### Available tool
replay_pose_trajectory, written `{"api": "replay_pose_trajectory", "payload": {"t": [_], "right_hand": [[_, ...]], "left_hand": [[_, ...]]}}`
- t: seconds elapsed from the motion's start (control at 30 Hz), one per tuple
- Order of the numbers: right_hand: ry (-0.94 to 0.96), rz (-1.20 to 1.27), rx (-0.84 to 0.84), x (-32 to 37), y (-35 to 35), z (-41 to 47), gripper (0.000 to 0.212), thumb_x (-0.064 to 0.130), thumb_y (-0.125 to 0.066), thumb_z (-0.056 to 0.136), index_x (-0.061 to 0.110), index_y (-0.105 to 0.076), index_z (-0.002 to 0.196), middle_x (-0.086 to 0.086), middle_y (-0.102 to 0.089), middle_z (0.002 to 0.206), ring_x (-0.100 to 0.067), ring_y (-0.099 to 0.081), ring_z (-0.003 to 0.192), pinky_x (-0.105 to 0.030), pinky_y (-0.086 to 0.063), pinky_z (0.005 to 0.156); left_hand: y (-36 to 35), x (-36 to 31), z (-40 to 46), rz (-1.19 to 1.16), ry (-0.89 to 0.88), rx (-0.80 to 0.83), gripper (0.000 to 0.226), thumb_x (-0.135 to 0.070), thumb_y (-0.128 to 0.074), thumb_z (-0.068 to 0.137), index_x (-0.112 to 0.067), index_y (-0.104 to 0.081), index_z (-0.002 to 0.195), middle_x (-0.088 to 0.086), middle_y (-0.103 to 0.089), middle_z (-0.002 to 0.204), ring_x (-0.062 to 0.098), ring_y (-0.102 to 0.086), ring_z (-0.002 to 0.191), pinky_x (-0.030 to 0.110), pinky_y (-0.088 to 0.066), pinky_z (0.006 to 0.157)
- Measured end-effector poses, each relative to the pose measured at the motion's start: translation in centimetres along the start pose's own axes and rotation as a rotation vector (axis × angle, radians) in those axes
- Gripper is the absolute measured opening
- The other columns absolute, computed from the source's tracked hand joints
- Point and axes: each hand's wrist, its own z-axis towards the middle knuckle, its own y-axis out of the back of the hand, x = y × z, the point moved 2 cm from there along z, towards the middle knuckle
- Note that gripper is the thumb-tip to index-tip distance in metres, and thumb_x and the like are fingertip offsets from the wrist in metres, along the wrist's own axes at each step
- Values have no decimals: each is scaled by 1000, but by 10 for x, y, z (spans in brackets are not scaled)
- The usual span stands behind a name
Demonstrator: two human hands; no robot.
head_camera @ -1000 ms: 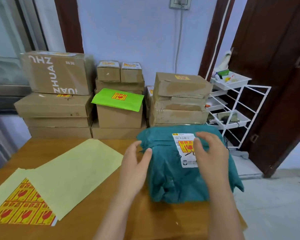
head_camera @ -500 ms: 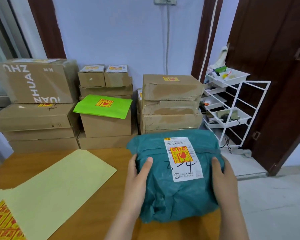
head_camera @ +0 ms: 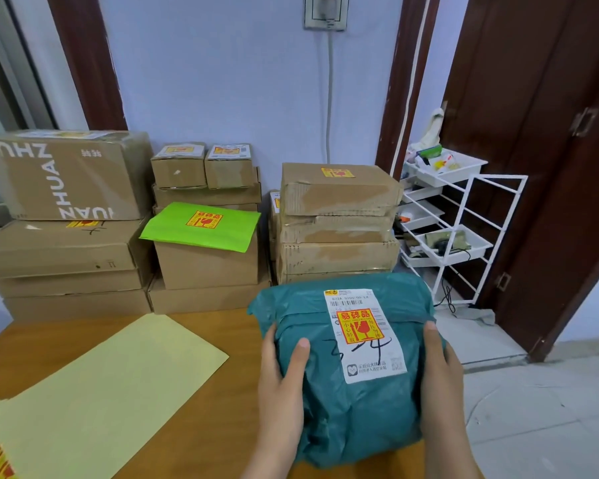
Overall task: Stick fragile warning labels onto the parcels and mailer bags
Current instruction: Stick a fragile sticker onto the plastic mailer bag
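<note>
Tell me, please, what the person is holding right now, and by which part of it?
Both hands hold the teal mailer bag by its two sides: the left hand on its left edge, thumb on top, the right hand on its right edge.

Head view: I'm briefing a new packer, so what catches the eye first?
The teal mailer bag, gripped by the left hand and right hand, front and centre, a fragile label on it. Behind, a bright green mailer tops the stacked cardboard boxes.

Head camera looks forward and down, close over the table (head_camera: 194, 426).
</note>
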Motion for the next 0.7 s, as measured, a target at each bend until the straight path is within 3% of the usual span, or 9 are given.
{"api": "replay_pose_trajectory", "payload": {"t": [0.1,0.23,0.37,0.6,0.7], "right_hand": [[19,6,3,3,0,-5,22,46,-51,93,26,-60,89,1,-66,98,-22,-61,96,-45,-48,92],[89,4,-12,8,0,-10,23,43,-50,94,25,-63,97,0,-68,100,-22,-62,97,-48,-49,92],[151,0,-20,20,-3,-18,18,43,-49,95,30,-62,90,5,-66,98,-20,-61,96,-46,-48,90],[237,-10,-10,39,-11,-40,20,36,-49,96,24,-56,81,4,-61,85,-12,-55,80,-31,-41,66],[269,-35,2,40,-17,-47,23,39,-49,95,23,-59,82,0,-64,87,-20,-59,86,-37,-46,73]], "left_hand": [[2,-4,-3,-42,11,28,55,-53,-67,66,-58,-47,117,-20,-56,128,7,-55,118,41,-45,103],[4,-17,-6,-109,-22,63,54,-48,-69,69,-56,-48,118,-22,-59,122,4,-59,112,38,-49,98],[10,-32,-7,-125,-61,75,52,-48,-74,74,-55,-48,118,-24,-61,119,2,-60,110,36,-50,96],[26,-51,-16,-121,-130,93,50,-48,-63,70,-56,-46,116,-29,-62,112,-3,-61,105,22,-54,82],[37,-58,-18,-95,-164,82,52,-52,-63,73,-55,-45,122,-27,-60,117,-1,-59,110,28,-51,92]]}}
